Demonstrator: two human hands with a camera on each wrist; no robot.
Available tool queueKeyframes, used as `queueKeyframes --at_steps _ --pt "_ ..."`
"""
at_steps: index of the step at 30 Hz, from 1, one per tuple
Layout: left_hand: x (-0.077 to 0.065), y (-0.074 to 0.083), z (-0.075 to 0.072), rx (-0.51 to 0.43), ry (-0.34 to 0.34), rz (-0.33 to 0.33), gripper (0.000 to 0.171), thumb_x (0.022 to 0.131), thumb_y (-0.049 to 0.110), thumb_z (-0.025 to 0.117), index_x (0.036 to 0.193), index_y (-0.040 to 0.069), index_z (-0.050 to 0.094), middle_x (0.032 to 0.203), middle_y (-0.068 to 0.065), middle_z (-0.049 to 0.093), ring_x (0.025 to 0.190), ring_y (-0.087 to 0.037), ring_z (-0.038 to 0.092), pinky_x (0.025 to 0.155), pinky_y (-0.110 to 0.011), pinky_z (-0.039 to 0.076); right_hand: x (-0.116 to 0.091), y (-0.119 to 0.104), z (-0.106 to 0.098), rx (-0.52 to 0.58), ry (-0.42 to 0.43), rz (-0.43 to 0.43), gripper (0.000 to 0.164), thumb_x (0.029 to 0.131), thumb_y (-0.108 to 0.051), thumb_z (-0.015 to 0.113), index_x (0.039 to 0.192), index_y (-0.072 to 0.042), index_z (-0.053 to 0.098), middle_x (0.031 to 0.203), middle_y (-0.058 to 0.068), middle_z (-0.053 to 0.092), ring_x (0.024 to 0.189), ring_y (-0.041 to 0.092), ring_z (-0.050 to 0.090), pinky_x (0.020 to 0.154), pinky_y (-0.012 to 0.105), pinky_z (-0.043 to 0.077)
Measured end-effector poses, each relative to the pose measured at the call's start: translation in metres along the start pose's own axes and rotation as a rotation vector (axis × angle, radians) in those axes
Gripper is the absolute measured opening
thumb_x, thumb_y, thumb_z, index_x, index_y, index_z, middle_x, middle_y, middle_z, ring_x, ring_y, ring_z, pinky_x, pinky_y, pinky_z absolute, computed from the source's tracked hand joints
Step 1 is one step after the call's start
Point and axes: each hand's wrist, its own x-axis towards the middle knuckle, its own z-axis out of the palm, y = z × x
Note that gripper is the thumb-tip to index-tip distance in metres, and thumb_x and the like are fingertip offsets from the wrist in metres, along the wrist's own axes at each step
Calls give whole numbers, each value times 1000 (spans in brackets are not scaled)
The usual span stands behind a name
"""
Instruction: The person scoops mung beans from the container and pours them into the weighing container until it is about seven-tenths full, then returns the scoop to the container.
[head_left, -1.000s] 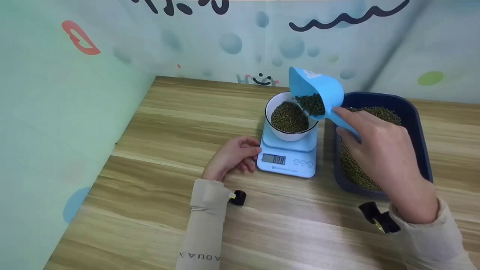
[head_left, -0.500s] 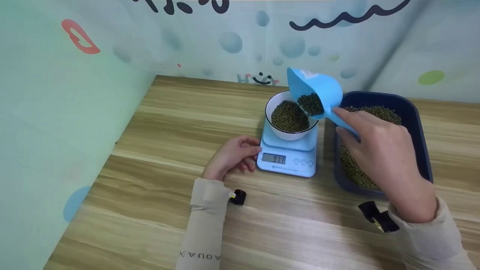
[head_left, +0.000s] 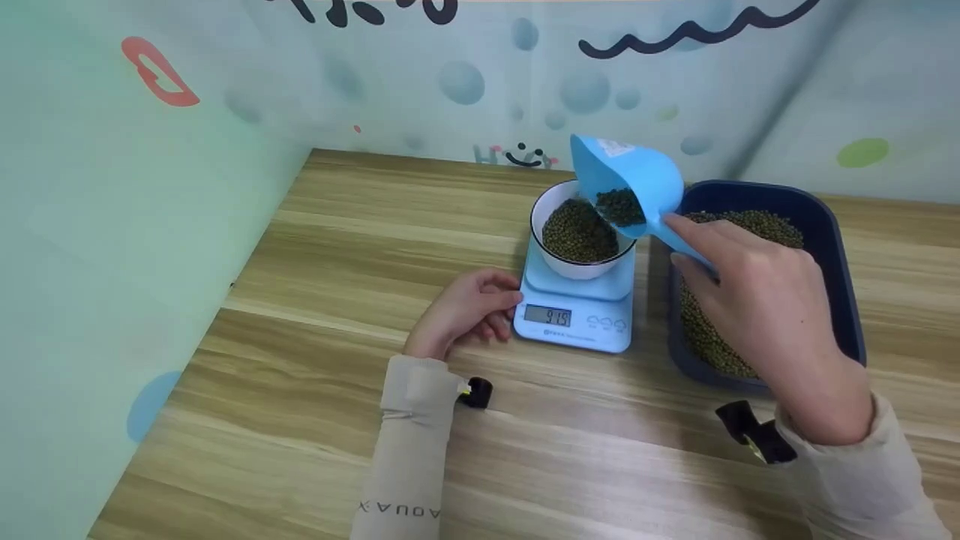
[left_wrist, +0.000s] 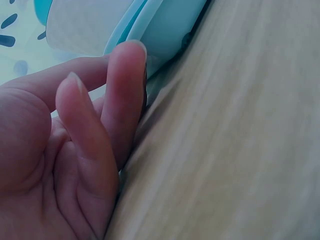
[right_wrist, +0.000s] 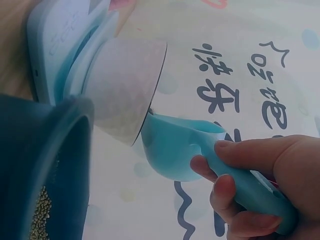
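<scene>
My right hand (head_left: pixel 780 300) grips the handle of a light-blue scoop (head_left: pixel 649 176), index finger laid along it. The scoop is tilted over the right rim of a white bowl (head_left: pixel 577 268), with small dark-green beans (head_left: pixel 621 208) at its mouth. More of these beans, which look like mung beans, are heaped in the bowl. Under the bowl is a pale-blue kitchen scale (head_left: pixel 574 337) with a lit digital display (head_left: pixel 547 315). My left hand (head_left: pixel 476 307) rests on the table with relaxed, bent fingers, its fingertips right at the scale's left edge. In the right wrist view, the scoop (right_wrist: pixel 175 147) meets the bowl's rim.
A dark-blue tub (head_left: pixel 844 292) of beans stands right of the scale, partly hidden beneath my right hand. Behind the wooden table (head_left: pixel 360 247) hangs a printed backdrop (head_left: pixel 465 82), which also runs along the left side.
The number on the scale's display has changed. The bean heap in the bowl has grown slightly, and the scoop has shifted a little to the left. My left hand stays in place.
</scene>
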Motion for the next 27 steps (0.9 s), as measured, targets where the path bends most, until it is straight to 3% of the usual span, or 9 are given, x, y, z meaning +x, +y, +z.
queueKeyframes --at_steps 11,27 --pt "0 1 0 14 1 -3 29 84 26 62 110 13 55 87 -13 62 60 -22 61 47 -24 48 0 -2 1 -3 16 -10 36 77 -6 68 112 -14 64 86 6 66 45 13 41 37 28 29" --pt "1 1 1 -1 1 -3 32 85 23 61 113 9 52 85 -13 61 55 -19 60 45 -25 46 -1 -5 5 -3 48 -30 39 76 -2 68 113 -14 63 90 6 66 49 19 51 37 35 34"
